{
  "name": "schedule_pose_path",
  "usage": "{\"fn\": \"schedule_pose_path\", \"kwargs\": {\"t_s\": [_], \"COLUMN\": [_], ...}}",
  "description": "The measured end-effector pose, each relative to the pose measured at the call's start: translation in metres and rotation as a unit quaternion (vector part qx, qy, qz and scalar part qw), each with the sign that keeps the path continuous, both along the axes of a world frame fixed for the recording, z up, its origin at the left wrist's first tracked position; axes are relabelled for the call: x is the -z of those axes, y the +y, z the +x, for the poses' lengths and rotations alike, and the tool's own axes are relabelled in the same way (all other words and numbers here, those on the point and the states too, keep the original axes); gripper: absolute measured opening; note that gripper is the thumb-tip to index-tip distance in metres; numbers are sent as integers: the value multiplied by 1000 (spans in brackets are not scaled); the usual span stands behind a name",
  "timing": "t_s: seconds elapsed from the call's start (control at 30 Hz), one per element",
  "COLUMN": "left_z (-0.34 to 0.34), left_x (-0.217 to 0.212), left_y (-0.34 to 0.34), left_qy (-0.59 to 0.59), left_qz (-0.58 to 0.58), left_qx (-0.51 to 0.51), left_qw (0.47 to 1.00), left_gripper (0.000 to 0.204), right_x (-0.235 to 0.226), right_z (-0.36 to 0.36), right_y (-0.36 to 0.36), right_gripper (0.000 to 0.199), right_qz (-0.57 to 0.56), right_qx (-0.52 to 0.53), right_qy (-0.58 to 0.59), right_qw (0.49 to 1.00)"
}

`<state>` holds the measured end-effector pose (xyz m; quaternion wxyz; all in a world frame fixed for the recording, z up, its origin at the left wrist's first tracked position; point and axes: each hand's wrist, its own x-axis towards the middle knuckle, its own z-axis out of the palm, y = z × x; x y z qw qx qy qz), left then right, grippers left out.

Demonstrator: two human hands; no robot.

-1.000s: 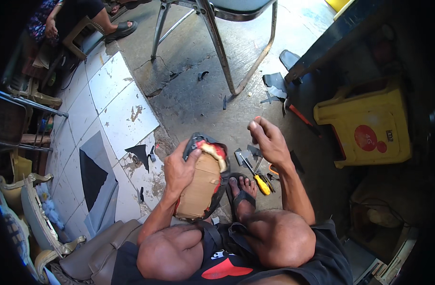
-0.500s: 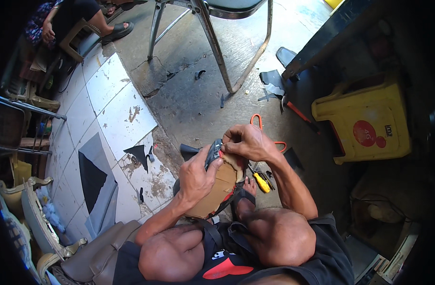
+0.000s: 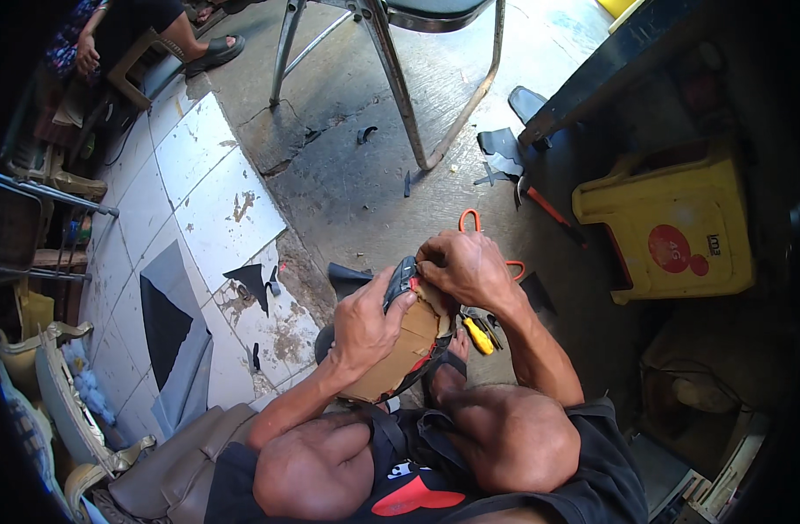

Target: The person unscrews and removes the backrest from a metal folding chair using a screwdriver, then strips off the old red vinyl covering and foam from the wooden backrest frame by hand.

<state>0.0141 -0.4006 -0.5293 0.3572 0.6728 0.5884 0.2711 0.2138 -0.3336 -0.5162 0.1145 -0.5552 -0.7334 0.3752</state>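
An upholstered pad (image 3: 393, 356), perhaps a chair seat, is tilted between my knees with its brown board side up. Cream padding and a torn red layer show along its right edge, and a black cover (image 3: 401, 281) folds over the top edge. My left hand (image 3: 367, 319) is wrapped round the pad's upper left side, thumb on the board. My right hand (image 3: 461, 265) is closed, thumb and fingers pinching the pad's top right edge; the fingertips partly hide what they grip. Just beyond my right hand are scissors with orange handles (image 3: 470, 217), their blades hidden.
A yellow-handled screwdriver (image 3: 479, 336) lies by my foot. A red-and-black-handled hammer (image 3: 553, 214) and a yellow plastic stool (image 3: 679, 231) are at right. Ahead stands a metal-legged chair (image 3: 398, 96). Black fabric scraps (image 3: 166, 323) lie on white tiles at left. Another person's foot (image 3: 216, 54) shows far left.
My right hand has shifted slightly right along the pad's top edge, and my left hand slightly right too. Both keep hold of the pad. The view has moved a little.
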Motion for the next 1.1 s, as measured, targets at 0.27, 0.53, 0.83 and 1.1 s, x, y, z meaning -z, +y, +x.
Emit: {"fn": "schedule_pose_path", "kwargs": {"t_s": [0.27,0.53,0.83,1.1], "left_z": [-3,-5,0,8], "left_x": [-3,6,11,-2], "left_y": [5,10,0,-1], "left_qy": [-10,-4,6,1], "left_qz": [-26,-23,-22,-80], "left_qx": [-8,-14,6,117], "left_qw": [1000,1000,1000,990], "left_gripper": [42,47,48,52], "right_x": [17,5,-2,30], "right_z": [37,6,6,67], "right_y": [13,9,10,27], "right_gripper": [24,16,17,29], "right_qz": [-331,109,59,-282], "right_qx": [-22,-94,-150,-176], "right_qy": [576,124,44,292], "right_qw": [747,982,986,897]}}
